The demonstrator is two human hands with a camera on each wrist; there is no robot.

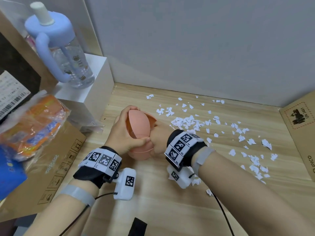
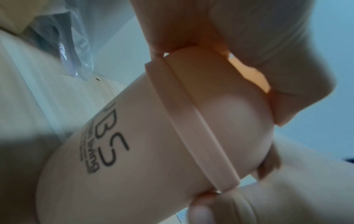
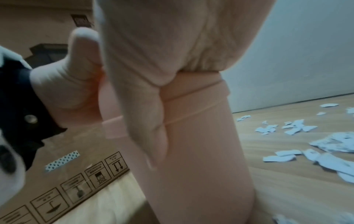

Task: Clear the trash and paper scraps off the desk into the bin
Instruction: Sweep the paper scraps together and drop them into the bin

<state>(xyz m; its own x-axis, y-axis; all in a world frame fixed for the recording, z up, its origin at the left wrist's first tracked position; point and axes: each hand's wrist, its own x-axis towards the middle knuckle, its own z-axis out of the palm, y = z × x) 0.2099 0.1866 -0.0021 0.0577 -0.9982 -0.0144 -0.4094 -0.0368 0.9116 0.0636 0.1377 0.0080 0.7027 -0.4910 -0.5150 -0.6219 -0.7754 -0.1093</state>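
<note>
A small pink bin [image 1: 142, 153] with a domed swing lid [image 1: 139, 121] stands on the wooden desk [image 1: 162, 210]. My left hand [image 1: 124, 130] grips the lid from the left, fingers over its top and thumb on the rim. My right hand [image 1: 159, 133] grips the bin's right side, thumb at the opening. The left wrist view shows the bin [image 2: 134, 151] with black lettering and the rim band between my fingers [image 2: 172, 22]. In the right wrist view my right hand [image 3: 162, 45] is wrapped over the bin [image 3: 201, 151]. Several white paper scraps [image 1: 187, 121] [image 3: 325, 144] lie scattered to the right.
A blue-lidded water bottle [image 1: 64, 53] stands on a white box [image 1: 95, 92] at the back left. Orange snack packs [image 1: 34, 123] and a flat cardboard box [image 1: 64, 159] fill the left side. Another cardboard box [image 1: 301, 126] borders the right. A grey wall runs behind.
</note>
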